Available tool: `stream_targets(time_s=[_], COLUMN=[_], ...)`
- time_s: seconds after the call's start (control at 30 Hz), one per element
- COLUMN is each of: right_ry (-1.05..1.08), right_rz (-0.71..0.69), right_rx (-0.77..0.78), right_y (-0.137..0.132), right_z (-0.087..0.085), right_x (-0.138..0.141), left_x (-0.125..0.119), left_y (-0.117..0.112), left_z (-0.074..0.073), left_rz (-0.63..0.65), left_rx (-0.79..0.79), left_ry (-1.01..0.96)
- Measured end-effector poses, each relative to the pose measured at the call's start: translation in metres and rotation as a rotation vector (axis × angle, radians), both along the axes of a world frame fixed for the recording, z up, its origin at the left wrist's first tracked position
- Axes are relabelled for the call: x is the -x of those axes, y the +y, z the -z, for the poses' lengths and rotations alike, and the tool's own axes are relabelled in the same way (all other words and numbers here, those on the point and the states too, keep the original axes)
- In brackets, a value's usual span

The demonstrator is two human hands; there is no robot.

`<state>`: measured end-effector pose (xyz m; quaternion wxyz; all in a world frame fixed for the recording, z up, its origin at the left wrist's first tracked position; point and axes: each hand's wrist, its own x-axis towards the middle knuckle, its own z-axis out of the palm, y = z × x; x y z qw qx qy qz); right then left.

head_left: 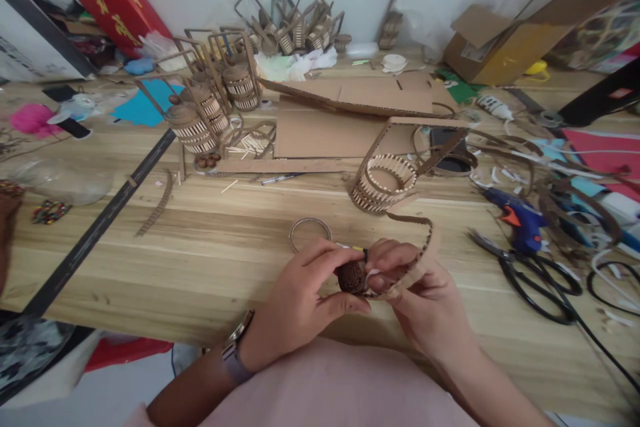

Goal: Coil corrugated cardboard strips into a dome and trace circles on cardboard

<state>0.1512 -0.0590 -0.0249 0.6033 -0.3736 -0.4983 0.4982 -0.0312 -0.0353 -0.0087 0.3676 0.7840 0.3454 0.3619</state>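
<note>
Close to my body, my left hand point(315, 287) grips a dark brown coil point(352, 277), apparently rolled corrugated cardboard, between thumb and fingers. From the coil a long brown cardboard strip point(419, 267) curves up and to the right. My right hand point(425, 293) pinches that strip beside the coil. Something pale shows between the right fingertips, too small to name. Just beyond my hands lies a thin ring point(310, 233) on the wooden table point(240, 233). Farther back stands a small round basket point(385, 183) of matchsticks and cardboard with a tall angular handle.
Black scissors point(525, 273) and a blue glue gun point(520, 217) lie to my right, near cardboard strips and scraps. Flat cardboard point(330, 133) rests behind. Finished-looking baskets point(193, 130) stand back left. A long dark bar point(100, 220) crosses the left side, where another person's arm point(7, 227) shows.
</note>
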Motion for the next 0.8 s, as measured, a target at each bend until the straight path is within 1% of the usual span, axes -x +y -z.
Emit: stream_targets(time_s=[0.13,0.27,0.47,0.6,0.7,0.73,0.8], right_ry=[-0.026,-0.098,-0.144,-0.146,-0.132,-0.125,-0.128], right_rz=[0.039,0.085,0.000,-0.006,-0.036,-0.032,0.022], right_rx=[-0.016,0.019,0.084,0.113,0.131,0.125,0.067], right_y=[-0.0011,0.0005,0.0034,0.0021,0.0009,0.0005,-0.0007], right_z=[0.0044,0.0068,0.0038,0.0042,0.0050,0.0048,0.0038], right_x=[0.0024,0.0003,-0.0030,-0.0021,-0.0011,-0.0008,-0.0005], left_x=[-0.0016,-0.0015,0.0006,0.0009,0.0010,0.0010,0.0011], left_y=[-0.0001,-0.0013,-0.0028,-0.0032,-0.0034,-0.0035,-0.0040], left_z=[-0.0010,-0.0031,-0.0018,-0.0018,-0.0026,-0.0027,-0.0023], left_rz=[-0.012,-0.001,0.014,0.005,0.008,0.009,0.012], left_rx=[-0.013,-0.049,-0.123,-0.138,-0.150,-0.154,-0.152], left_ry=[-0.002,0.013,0.062,0.076,0.075,0.076,0.075])
